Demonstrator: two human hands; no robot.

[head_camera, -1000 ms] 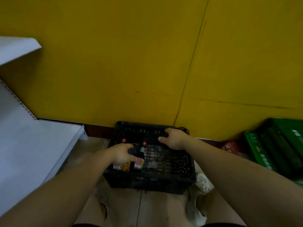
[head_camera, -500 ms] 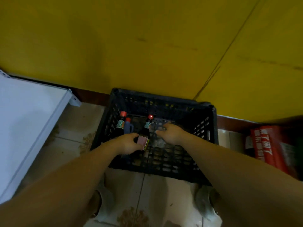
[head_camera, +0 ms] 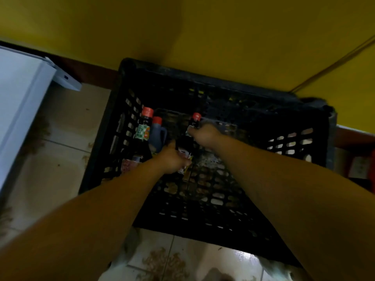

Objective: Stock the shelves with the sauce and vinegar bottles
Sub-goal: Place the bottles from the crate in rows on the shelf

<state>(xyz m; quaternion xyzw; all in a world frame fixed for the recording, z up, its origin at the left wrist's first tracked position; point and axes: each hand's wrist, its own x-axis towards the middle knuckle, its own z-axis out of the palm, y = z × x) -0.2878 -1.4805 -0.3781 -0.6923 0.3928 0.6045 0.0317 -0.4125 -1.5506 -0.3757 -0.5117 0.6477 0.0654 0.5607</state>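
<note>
Both bare forearms reach forward and down, closing in on each other from the lower corners. The left hand [head_camera: 172, 157] sits lower and nearer the body, knuckles up, thumb raised, fingers wrapped round the lower part of a dark bottle [head_camera: 185, 144]. The right hand [head_camera: 205, 133] is just beyond and above the left, wrist straight, back of the hand up, fingertips curled in against the same bottle's neck. Too blurred to call whether they close round it. The hands are near each other, not touching.
</note>
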